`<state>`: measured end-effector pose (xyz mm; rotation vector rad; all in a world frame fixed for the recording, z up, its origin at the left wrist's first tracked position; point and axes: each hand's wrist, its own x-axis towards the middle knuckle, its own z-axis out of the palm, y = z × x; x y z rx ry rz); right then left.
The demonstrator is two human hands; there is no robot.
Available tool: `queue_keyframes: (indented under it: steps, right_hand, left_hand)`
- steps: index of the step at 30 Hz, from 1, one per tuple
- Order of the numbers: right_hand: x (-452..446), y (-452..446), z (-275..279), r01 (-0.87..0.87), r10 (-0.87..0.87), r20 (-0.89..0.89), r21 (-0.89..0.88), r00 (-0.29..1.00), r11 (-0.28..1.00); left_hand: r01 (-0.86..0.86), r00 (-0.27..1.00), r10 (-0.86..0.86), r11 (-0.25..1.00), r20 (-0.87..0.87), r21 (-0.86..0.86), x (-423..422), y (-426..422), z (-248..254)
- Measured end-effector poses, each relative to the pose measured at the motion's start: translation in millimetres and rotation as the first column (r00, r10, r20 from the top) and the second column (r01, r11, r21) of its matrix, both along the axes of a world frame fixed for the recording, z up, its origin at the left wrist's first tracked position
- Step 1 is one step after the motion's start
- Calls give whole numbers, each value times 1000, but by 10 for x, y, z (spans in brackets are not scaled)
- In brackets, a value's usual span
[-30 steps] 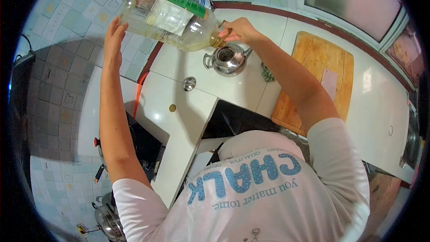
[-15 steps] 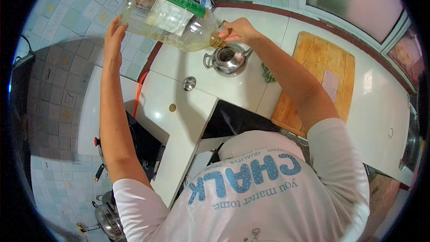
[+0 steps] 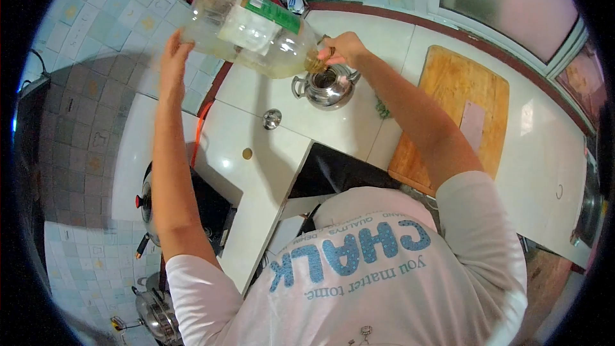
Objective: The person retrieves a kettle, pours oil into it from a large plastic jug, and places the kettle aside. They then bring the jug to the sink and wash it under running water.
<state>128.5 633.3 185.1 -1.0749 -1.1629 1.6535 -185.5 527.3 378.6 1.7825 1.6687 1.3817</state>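
Bottle (image 3: 256,32), large, clear plastic, green and white label; pale yellowish liquid along its lower side. Held aloft, tilted, mouth down toward the right, at the opening of the pot; contact with the rim cannot be told.

Left hand (image 3: 174,54): gripping the bottle at its base; how far the fingers wrap is hidden.

Right hand (image 3: 344,49): closed on the bottle near its neck, just above the pot.

Pot (image 3: 330,95), shiny metal, lidless, with handle and spout; upright on the surface (image 3: 359,128), which is white and glossy.

Lid (image 3: 272,119), round, metal; on the surface, left of the pot.

Disc (image 3: 247,154), small, yellowish; on the surface, nearer the person than the lid.

Green bundle (image 3: 382,107), partly behind the right forearm; on the surface, between pot and board.

Board (image 3: 451,83), wooden, rounded corners; right of the pot, partly covered by the right arm.

Slip (image 3: 473,125), pale pink, rectangular; flat on the board.

Orange strip (image 3: 200,131); beside the left forearm, at the surface's left edge.
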Motion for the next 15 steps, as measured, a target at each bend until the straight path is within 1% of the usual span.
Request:
queue_keyframes:
  steps: [2,3,4,5,7,8,9,12,15]
  right_hand:
    - [-12,78,-186,-30,21,101,93,995,995]
    - [-14,265,-509,-115,9,249,416,969,902]
    - [-16,449,-828,-171,-116,350,687,929,706]
    - [-24,423,-910,-126,-132,289,724,948,678]
    - [-49,178,-885,4,-79,113,551,990,835]
    - [-49,-68,-664,51,-49,-15,296,999,954]
    - [-60,-217,-477,58,-55,-144,18,988,998]
    - [-128,-301,-374,158,-153,-178,12,972,987]
    - [-127,-251,-375,130,-129,43,-25,991,991]
  left_hand:
    - [8,1000,-8,999,-11,40,53,-39,-93]
    - [19,1000,-19,997,1,70,101,-121,-139]
    - [28,999,-30,995,13,96,112,-161,-189]
    - [40,999,-39,992,-17,119,60,-135,-276]
    - [12,999,-12,1000,-32,19,190,-231,-412]
    - [-4,999,3,1000,-41,-23,218,-249,-449]
    - [3,993,6,997,-116,73,88,-174,-565]
    - [25,997,-11,980,-72,195,194,-323,-523]
    - [-89,963,101,994,-249,60,287,-390,-500]
